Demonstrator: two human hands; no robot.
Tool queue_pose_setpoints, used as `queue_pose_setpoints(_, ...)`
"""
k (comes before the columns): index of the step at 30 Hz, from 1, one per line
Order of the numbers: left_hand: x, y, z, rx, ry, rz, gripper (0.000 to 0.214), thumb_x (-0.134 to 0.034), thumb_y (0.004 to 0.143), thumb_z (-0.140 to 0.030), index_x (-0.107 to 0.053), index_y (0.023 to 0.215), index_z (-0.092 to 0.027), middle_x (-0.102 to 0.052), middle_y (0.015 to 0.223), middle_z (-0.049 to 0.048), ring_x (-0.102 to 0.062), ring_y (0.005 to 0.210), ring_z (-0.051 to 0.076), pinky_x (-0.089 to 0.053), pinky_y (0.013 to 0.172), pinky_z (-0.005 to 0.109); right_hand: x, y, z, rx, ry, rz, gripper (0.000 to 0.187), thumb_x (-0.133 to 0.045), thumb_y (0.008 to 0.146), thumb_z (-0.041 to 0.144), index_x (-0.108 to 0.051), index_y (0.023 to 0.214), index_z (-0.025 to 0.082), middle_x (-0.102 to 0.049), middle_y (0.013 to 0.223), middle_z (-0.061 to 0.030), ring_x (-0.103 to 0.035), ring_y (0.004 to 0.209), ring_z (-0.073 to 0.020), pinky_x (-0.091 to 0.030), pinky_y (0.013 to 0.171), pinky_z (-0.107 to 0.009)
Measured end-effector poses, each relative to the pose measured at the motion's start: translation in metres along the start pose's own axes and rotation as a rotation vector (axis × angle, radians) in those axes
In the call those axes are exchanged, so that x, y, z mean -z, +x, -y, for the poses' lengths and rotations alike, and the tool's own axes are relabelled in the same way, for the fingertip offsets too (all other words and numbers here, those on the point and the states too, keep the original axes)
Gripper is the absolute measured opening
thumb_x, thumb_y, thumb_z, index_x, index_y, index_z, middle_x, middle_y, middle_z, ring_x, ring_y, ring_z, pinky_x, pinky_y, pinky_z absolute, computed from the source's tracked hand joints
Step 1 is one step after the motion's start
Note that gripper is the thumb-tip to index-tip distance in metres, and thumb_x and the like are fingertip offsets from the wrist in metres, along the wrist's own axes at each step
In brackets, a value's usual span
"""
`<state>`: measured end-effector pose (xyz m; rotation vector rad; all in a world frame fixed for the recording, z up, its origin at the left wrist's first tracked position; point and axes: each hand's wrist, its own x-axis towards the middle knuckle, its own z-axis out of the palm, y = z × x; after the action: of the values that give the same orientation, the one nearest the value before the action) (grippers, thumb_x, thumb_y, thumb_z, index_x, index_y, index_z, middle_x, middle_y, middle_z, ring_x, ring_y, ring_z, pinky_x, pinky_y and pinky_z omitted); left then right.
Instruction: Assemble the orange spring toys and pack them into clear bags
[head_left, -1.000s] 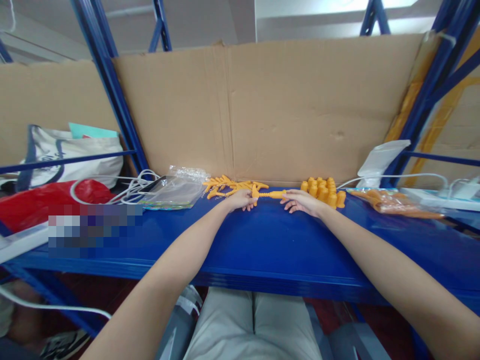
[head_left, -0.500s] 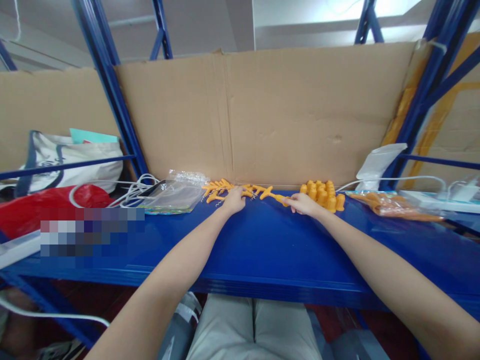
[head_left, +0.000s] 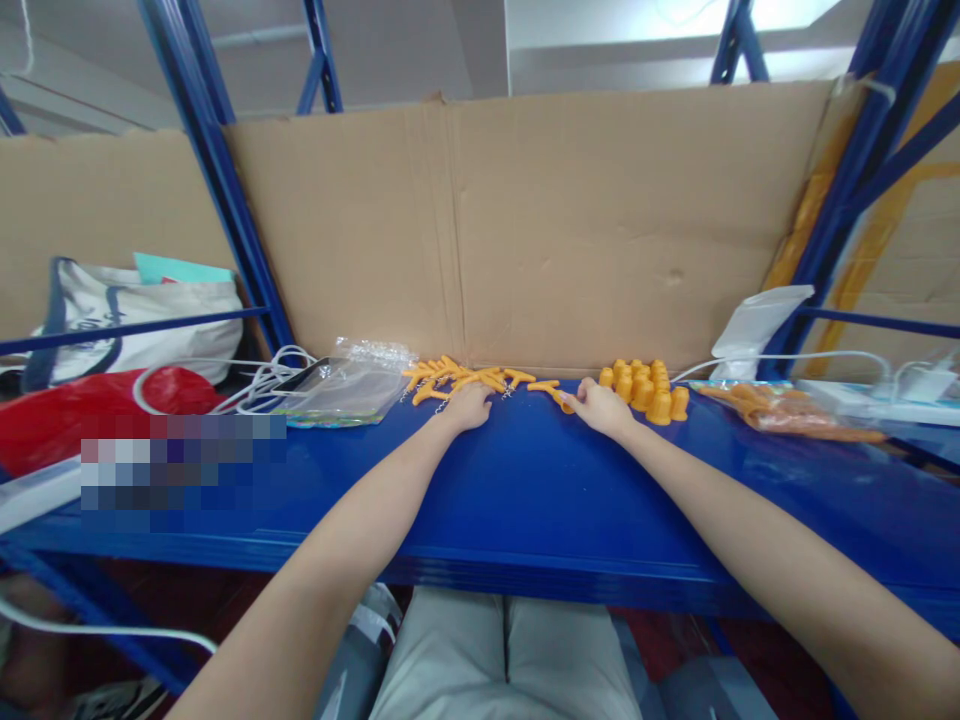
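My right hand (head_left: 602,407) is closed at the fingertips on an orange T-handled plastic piece (head_left: 545,387), just left of the orange cups. The piece's bar points left, and a rounded, cup-like end shows by my fingers. My left hand (head_left: 469,407) rests at the front of a pile of orange branched plastic pieces (head_left: 435,372). Its fingers are curled, and whatever they hold is hidden. Small metal spirals or chains (head_left: 508,392) lie among these pieces. Several orange cups (head_left: 643,385) stand grouped in rows to the right of my right hand.
A blue shelf top (head_left: 517,500) carries everything, with a cardboard sheet (head_left: 600,230) upright behind. Clear plastic bags (head_left: 349,388), white cables (head_left: 262,385) and a red bag (head_left: 112,410) lie left. A bag of orange parts (head_left: 795,412) and a white power strip (head_left: 862,398) lie right.
The T-handled piece in my right hand has turned, and its bar now lies flatter. My left hand has drawn slightly down from the pile, so more of the pieces show.
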<state>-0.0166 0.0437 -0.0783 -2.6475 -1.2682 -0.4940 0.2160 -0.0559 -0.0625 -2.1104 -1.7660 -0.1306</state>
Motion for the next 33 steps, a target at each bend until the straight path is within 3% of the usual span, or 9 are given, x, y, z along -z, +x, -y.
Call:
queue_pose_setpoints(4,0.003,-0.002,-0.001,0.102,0.047,-0.029,0.036,-0.052,0.08,-0.014,-0.065,0.114,-0.017,-0.065,0.121,0.0086,-0.057,0.115,0.022,-0.041,0.103,0.032,0.0,-0.003,0.003,0.059,-0.016,0.014,0.03,-0.041,0.095,0.042,-0.059,0.096,0.019,-0.071,0.093,-0.0096,-0.066,0.092,-0.0226,-0.042,0.067,-0.026)
queue_pose_setpoints(9,0.006,-0.004,-0.006,0.263,0.077,0.069,0.031,-0.048,0.086,-0.019,-0.067,0.111,-0.016,-0.066,0.117,0.0124,-0.06,0.11,0.025,-0.046,0.096,0.035,-0.004,-0.001,-0.001,0.157,-0.019,0.051,0.025,-0.045,0.093,0.035,-0.059,0.105,0.019,-0.071,0.1,-0.0087,-0.066,0.094,-0.0225,-0.045,0.071,-0.027)
queue_pose_setpoints(14,0.007,-0.006,-0.008,0.286,0.052,0.024,0.03,-0.051,0.083,-0.014,-0.068,0.107,-0.018,-0.066,0.115,0.0114,-0.06,0.11,0.024,-0.045,0.096,0.034,-0.006,0.001,-0.005,0.264,-0.077,0.093,0.03,-0.049,0.089,0.031,-0.061,0.115,0.019,-0.072,0.099,-0.0073,-0.067,0.092,-0.0215,-0.046,0.073,-0.027)
queue_pose_setpoints(21,0.017,-0.007,-0.012,0.309,-0.004,-0.096,0.044,-0.046,0.08,-0.003,-0.064,0.117,-0.017,-0.064,0.115,0.0125,-0.062,0.107,0.024,-0.046,0.095,0.031,-0.005,0.001,-0.007,0.298,-0.087,0.125,0.039,-0.048,0.09,0.03,-0.058,0.125,0.016,-0.072,0.094,-0.0084,-0.067,0.089,-0.0227,-0.047,0.075,-0.028)
queue_pose_setpoints(27,0.028,-0.01,-0.023,0.322,-0.055,-0.157,0.03,-0.047,0.089,-0.018,-0.065,0.112,-0.017,-0.069,0.109,0.0109,-0.062,0.108,0.024,-0.047,0.092,0.03,-0.005,0.001,-0.007,0.292,-0.08,0.127,0.039,-0.049,0.089,0.03,-0.059,0.124,0.017,-0.072,0.096,-0.0084,-0.067,0.089,-0.0226,-0.047,0.075,-0.027)
queue_pose_setpoints(33,0.036,-0.012,-0.037,0.318,-0.028,-0.174,0.027,-0.05,0.089,-0.026,-0.066,0.109,-0.018,-0.072,0.099,0.0093,-0.065,0.098,0.024,-0.049,0.085,0.031,-0.006,0.002,-0.008,0.297,-0.071,0.128,0.037,-0.049,0.089,0.029,-0.06,0.122,0.016,-0.072,0.098,-0.009,-0.067,0.089,-0.0231,-0.047,0.076,-0.028)
